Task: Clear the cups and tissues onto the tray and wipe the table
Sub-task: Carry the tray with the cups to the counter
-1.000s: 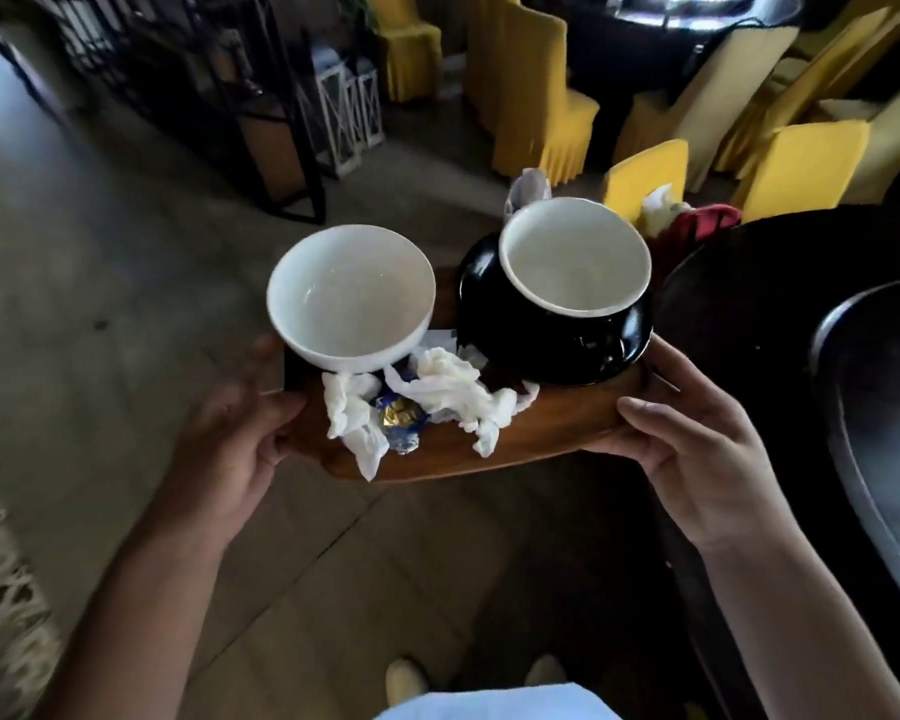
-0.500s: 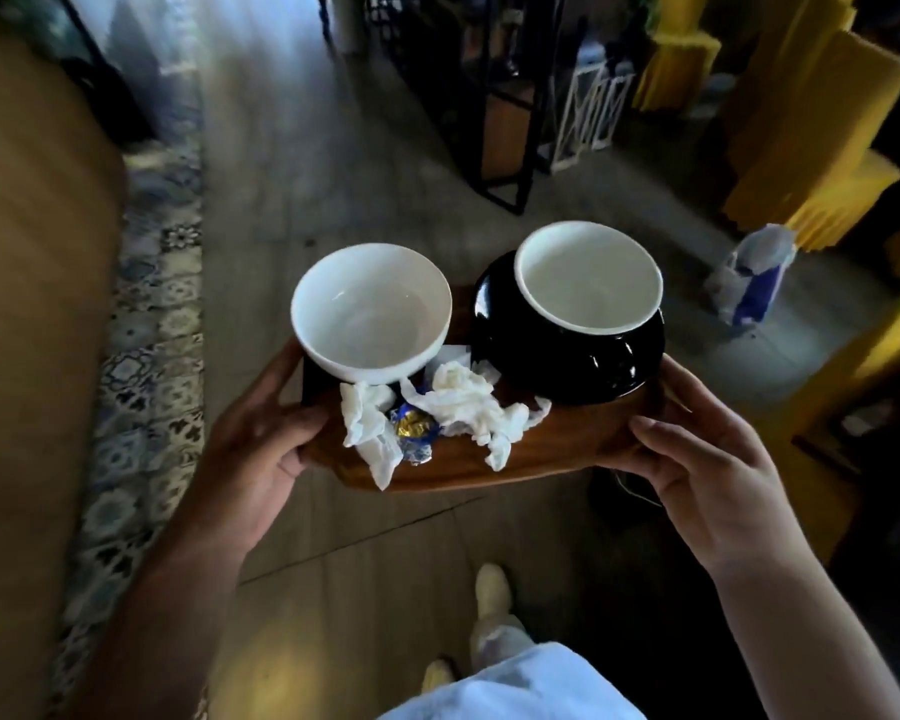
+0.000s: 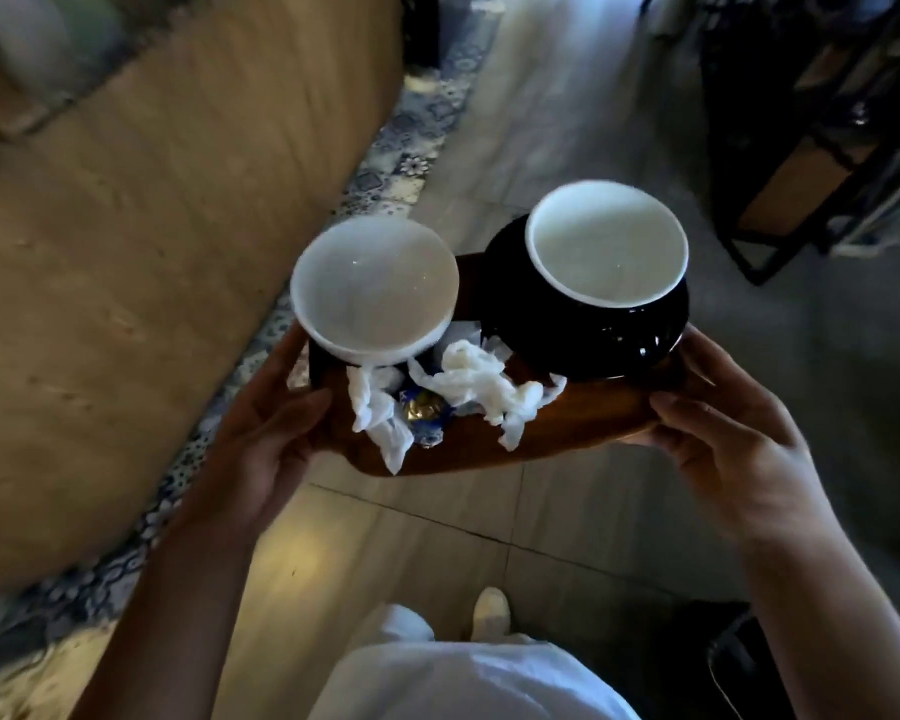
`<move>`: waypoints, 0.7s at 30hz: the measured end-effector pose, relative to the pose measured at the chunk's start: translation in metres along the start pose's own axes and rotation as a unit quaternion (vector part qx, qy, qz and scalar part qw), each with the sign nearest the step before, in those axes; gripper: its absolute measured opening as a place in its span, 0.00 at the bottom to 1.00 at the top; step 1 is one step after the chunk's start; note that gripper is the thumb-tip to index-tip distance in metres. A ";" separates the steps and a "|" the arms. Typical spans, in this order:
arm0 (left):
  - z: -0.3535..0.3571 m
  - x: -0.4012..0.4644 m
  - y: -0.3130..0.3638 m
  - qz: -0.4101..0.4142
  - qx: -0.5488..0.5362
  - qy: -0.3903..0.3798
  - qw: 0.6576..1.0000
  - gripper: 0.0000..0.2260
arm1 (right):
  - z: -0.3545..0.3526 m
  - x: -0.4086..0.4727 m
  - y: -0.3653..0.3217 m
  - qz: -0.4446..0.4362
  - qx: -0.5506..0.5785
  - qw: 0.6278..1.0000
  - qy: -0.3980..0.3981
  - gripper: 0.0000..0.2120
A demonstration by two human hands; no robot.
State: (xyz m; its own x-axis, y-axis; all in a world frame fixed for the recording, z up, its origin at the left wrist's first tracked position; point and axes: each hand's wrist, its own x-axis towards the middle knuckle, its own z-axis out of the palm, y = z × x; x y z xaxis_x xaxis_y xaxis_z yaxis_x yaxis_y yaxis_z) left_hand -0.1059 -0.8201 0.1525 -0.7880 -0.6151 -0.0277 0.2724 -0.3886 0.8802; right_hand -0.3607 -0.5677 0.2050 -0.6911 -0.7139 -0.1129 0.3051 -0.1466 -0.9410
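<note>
A wooden tray [image 3: 468, 449] rides level between both hands so nothing slides: black cup [image 3: 583, 330] at the right end, white cup [image 3: 375, 293] at the left, crumpled tissues [image 3: 468, 387] in front (a foil wrapper among them). Left hand [image 3: 271, 433] and right hand [image 3: 728, 433] each curl round a tray end

Brown wooden tray [image 3: 557, 439] carrying white cup [image 3: 374, 293], black cup with white inside [image 3: 593, 324], white tissues [image 3: 468, 387], blue-and-gold wrapper [image 3: 423, 407], blue patterned floor tiles [image 3: 411, 142] showing behind
</note>
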 end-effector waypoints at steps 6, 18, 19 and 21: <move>-0.048 -0.005 0.023 0.064 0.032 0.144 0.987 0.31 | 0.063 0.080 0.022 0.042 -0.004 0.994 -0.097 0.31; -0.223 0.013 0.137 0.060 0.048 0.217 0.973 0.38 | 0.272 0.191 0.079 0.029 -0.027 0.974 -0.223 0.30; -0.238 0.015 0.146 0.068 0.043 0.225 0.971 0.35 | 0.290 0.198 0.084 0.029 -0.033 0.973 -0.226 0.31; -0.258 0.018 0.162 0.084 0.049 0.246 0.964 0.32 | 0.321 0.212 0.091 0.035 -0.051 0.971 -0.233 0.31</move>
State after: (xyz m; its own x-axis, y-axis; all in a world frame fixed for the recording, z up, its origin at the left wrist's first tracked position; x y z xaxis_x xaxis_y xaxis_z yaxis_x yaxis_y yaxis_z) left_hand 0.0663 -1.0707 0.1726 -0.3738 -0.9240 -0.0807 0.3001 -0.2028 0.9321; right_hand -0.2692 -0.9526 0.1977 -0.2930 -0.9551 -0.0447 0.2576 -0.0338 -0.9657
